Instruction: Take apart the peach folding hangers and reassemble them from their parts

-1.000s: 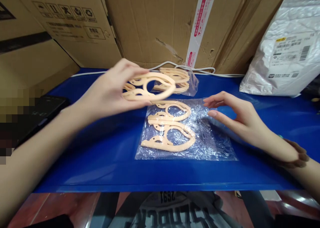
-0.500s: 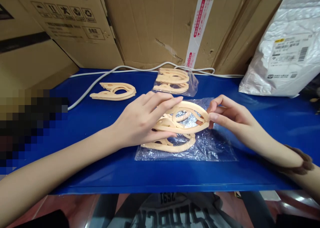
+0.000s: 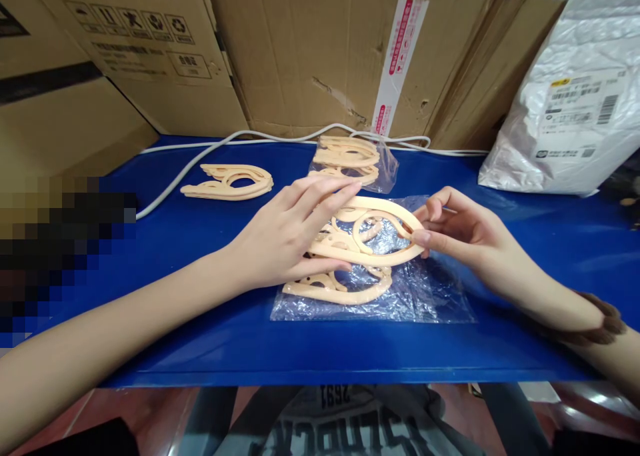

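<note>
A folded cream hanger (image 3: 387,259) is in both hands, directly above a clear plastic bag (image 3: 430,299) near the middle of the blue table (image 3: 200,349). The left hand (image 3: 297,236) grasps its left end, fingers laid across the upper edge and thumb along the lower one, so that end is mostly covered. The right hand (image 3: 460,233) pinches the rounded right tip between thumb and fingers. The bag lies flat, crinkled and shiny, with bagged cream hangers (image 3: 350,297) showing below and through the openings of the held one; how many are under it cannot be told. Just behind the bag sits a smaller clear packet (image 3: 389,169), with more cream pieces (image 3: 347,153) inside. Farther left, loose cream hangers (image 3: 245,193) lie closed together on the table. A white cable (image 3: 193,166) curves around behind them and runs along the back, in front of a large cardboard box (image 3: 320,56) with a strip of white and red tape (image 3: 397,59). Another printed carton (image 3: 150,89) stands at the left, and a white parcel (image 3: 565,136) with a label leans at the back right. A brown fuzzy band (image 3: 600,319) circles the right wrist.
</note>
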`<action>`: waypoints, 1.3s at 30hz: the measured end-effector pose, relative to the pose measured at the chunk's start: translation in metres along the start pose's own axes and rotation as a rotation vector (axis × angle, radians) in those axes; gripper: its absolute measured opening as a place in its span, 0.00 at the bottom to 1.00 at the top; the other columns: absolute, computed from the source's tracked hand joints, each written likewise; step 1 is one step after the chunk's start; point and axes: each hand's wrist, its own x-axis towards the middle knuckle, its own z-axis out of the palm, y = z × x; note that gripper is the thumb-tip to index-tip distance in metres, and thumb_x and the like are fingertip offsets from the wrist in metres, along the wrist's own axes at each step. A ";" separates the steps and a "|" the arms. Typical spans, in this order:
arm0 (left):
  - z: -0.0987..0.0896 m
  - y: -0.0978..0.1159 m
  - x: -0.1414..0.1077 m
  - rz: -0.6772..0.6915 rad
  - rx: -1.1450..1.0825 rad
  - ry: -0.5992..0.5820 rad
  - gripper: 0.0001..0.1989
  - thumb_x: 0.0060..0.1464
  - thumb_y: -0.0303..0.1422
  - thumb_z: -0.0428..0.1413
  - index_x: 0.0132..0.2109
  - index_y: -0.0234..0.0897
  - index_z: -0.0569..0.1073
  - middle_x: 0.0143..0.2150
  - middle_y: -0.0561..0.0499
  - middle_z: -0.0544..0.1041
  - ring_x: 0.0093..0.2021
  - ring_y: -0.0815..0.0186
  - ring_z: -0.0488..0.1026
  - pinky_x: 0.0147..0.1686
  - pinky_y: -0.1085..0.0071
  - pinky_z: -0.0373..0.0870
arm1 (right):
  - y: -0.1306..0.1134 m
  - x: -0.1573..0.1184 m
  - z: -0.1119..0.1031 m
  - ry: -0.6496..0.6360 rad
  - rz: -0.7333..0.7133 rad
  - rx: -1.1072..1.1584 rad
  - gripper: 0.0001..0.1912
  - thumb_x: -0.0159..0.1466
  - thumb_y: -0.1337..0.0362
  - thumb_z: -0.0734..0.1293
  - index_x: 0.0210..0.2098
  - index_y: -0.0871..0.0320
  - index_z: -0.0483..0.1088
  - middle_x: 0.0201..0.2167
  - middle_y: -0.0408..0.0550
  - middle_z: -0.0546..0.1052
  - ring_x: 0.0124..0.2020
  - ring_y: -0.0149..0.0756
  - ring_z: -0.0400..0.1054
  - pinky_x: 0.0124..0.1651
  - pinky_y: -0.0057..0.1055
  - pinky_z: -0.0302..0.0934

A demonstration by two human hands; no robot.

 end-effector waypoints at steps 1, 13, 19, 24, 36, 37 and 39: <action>0.001 -0.001 0.000 -0.009 -0.005 -0.003 0.44 0.62 0.54 0.52 0.71 0.25 0.50 0.68 0.30 0.62 0.67 0.45 0.59 0.67 0.51 0.57 | 0.000 0.000 0.000 0.003 0.001 0.002 0.18 0.59 0.59 0.76 0.33 0.54 0.61 0.34 0.42 0.75 0.33 0.31 0.69 0.35 0.27 0.66; 0.000 -0.001 -0.003 -0.024 -0.064 0.018 0.42 0.62 0.50 0.55 0.71 0.28 0.50 0.62 0.32 0.66 0.63 0.47 0.64 0.63 0.51 0.62 | 0.001 0.000 -0.002 -0.006 -0.029 -0.055 0.17 0.61 0.59 0.75 0.33 0.54 0.62 0.33 0.42 0.74 0.32 0.29 0.68 0.34 0.26 0.66; -0.002 0.001 -0.003 -0.016 -0.029 0.052 0.39 0.61 0.51 0.56 0.68 0.29 0.57 0.58 0.35 0.71 0.58 0.49 0.68 0.60 0.54 0.65 | 0.008 -0.002 -0.006 -0.041 -0.118 -0.198 0.14 0.64 0.58 0.73 0.41 0.52 0.64 0.39 0.44 0.75 0.38 0.35 0.73 0.39 0.31 0.70; -0.003 0.008 -0.001 -0.013 0.006 0.084 0.36 0.60 0.51 0.57 0.65 0.27 0.61 0.55 0.36 0.74 0.56 0.50 0.71 0.55 0.57 0.67 | 0.014 -0.005 -0.003 -0.093 -0.477 -0.658 0.31 0.63 0.56 0.73 0.61 0.48 0.59 0.58 0.51 0.71 0.52 0.44 0.71 0.51 0.39 0.70; -0.007 0.018 0.003 -0.035 -0.030 0.085 0.43 0.57 0.55 0.57 0.67 0.27 0.59 0.60 0.34 0.72 0.60 0.48 0.69 0.59 0.55 0.65 | 0.004 -0.006 0.003 -0.099 -0.729 -1.104 0.33 0.68 0.54 0.67 0.67 0.56 0.54 0.61 0.61 0.68 0.58 0.53 0.66 0.53 0.52 0.65; -0.007 0.016 0.003 -0.047 -0.032 0.072 0.44 0.58 0.56 0.57 0.68 0.27 0.57 0.62 0.33 0.70 0.62 0.47 0.67 0.60 0.54 0.64 | 0.002 -0.004 -0.003 -0.108 -0.722 -1.106 0.33 0.68 0.55 0.67 0.67 0.55 0.54 0.61 0.60 0.68 0.58 0.53 0.66 0.54 0.52 0.65; -0.009 0.008 0.002 -0.097 -0.033 0.049 0.40 0.62 0.52 0.55 0.69 0.28 0.56 0.65 0.33 0.67 0.64 0.47 0.65 0.62 0.52 0.62 | 0.000 0.002 -0.020 -0.110 -0.704 -1.120 0.32 0.68 0.55 0.67 0.67 0.55 0.55 0.61 0.58 0.68 0.59 0.52 0.65 0.57 0.51 0.64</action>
